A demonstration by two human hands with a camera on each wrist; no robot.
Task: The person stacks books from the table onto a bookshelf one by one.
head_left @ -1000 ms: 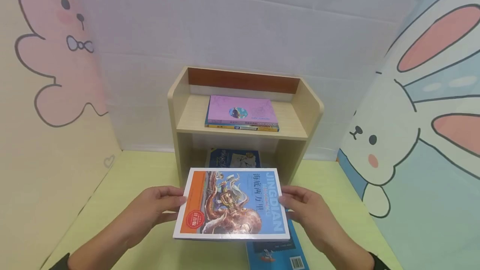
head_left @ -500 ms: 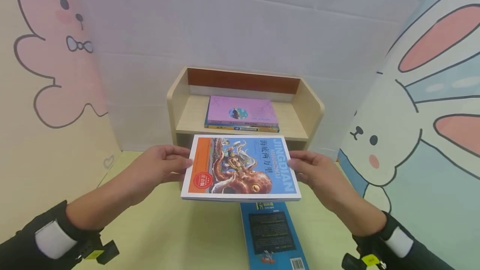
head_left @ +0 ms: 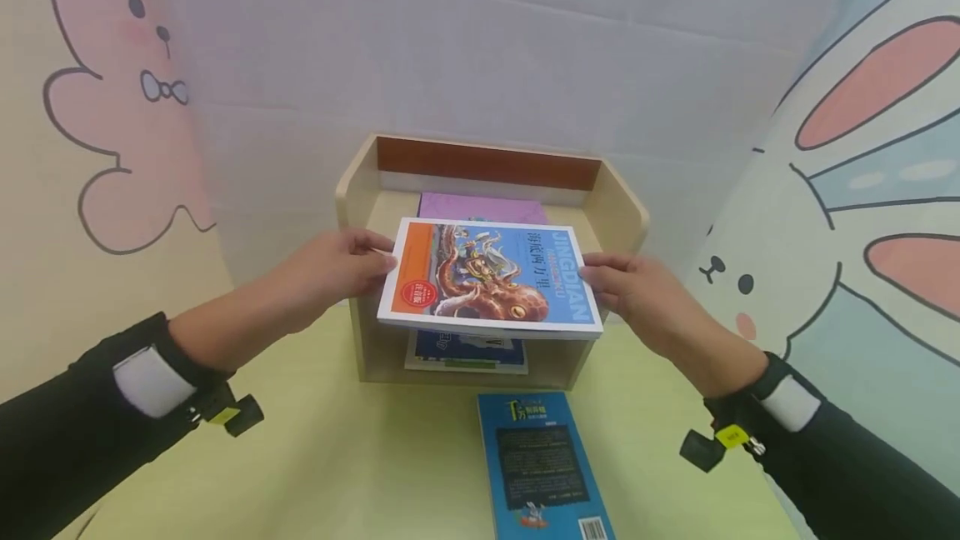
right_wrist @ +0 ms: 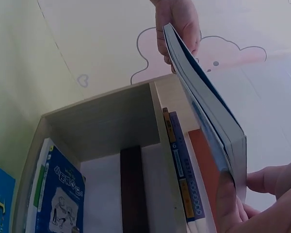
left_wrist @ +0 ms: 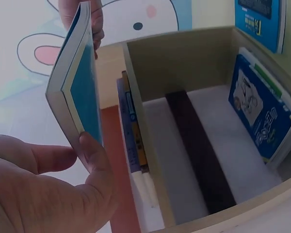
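Observation:
An orange and blue picture book (head_left: 491, 277) with an octopus on its cover is held level between both hands, in front of the upper shelf. My left hand (head_left: 326, 277) pinches its left edge, thumb on top. The right hand (head_left: 648, 298) pinches the opposite edge in the same way. Seen edge-on in the wrist views, the held book (left_wrist: 77, 80) shows layered page blocks; whether a second book lies under it I cannot tell. Behind it, a pink-purple book (head_left: 483, 207) on the upper shelf is partly hidden.
The small wooden bookshelf (head_left: 360, 340) stands against the back wall. Dark blue books (head_left: 468, 348) lie in its lower compartment. On the yellow-green tabletop (head_left: 300, 440), a blue book (head_left: 543, 465) lies before the shelf. Cartoon-printed walls stand on both sides.
Both hands have carried the octopus book forward and up, from before the lower compartment to the upper shelf's front, where it now covers part of the pink-purple book.

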